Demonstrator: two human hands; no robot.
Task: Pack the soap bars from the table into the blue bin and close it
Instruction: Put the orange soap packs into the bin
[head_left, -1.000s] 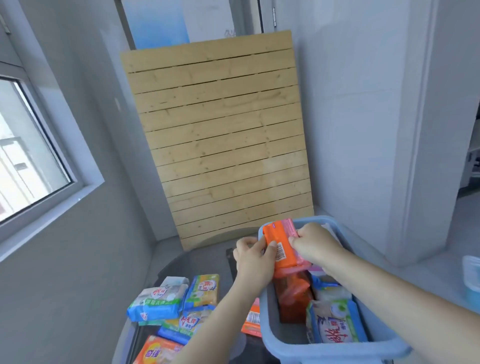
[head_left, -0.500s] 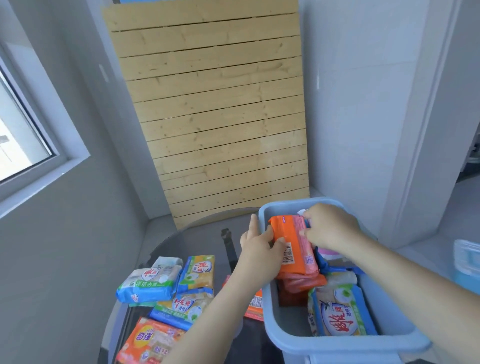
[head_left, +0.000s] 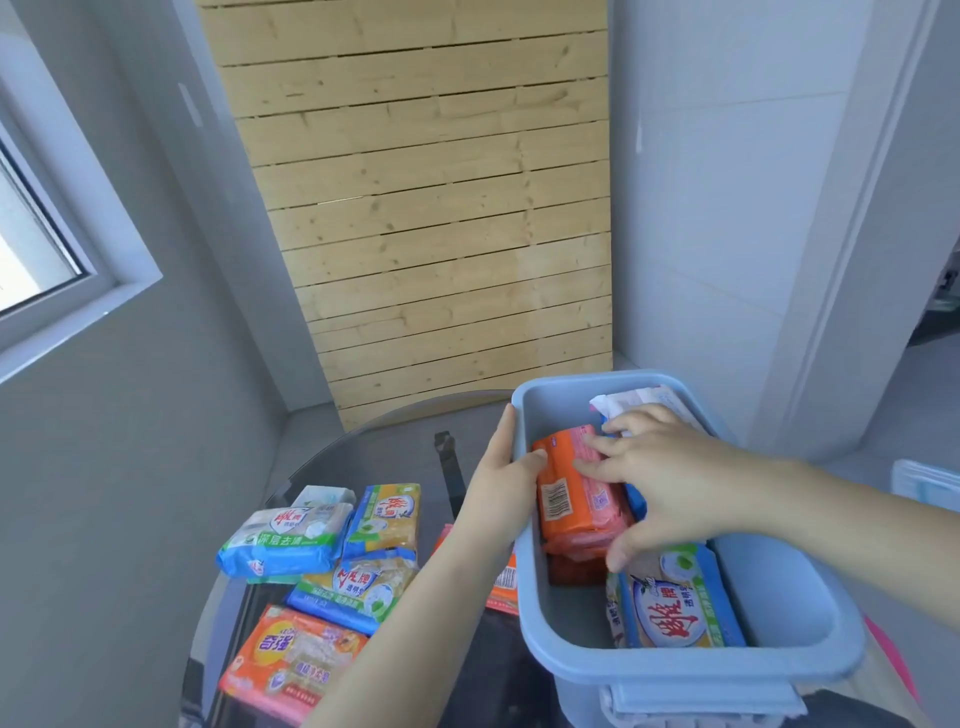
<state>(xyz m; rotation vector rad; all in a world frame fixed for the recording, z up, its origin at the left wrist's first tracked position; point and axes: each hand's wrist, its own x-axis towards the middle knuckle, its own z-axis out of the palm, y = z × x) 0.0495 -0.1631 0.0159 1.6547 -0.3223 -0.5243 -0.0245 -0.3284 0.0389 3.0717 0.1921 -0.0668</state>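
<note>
An orange soap pack (head_left: 506, 579) on the worktop (head_left: 395, 452) is mostly covered by the left forearm. Inside the blue bin (head_left: 691, 670), the packs beneath the right hand (head_left: 670, 478) are largely hidden. The bin's near latch (head_left: 696, 701) is partly cut off at the bottom edge.
</note>
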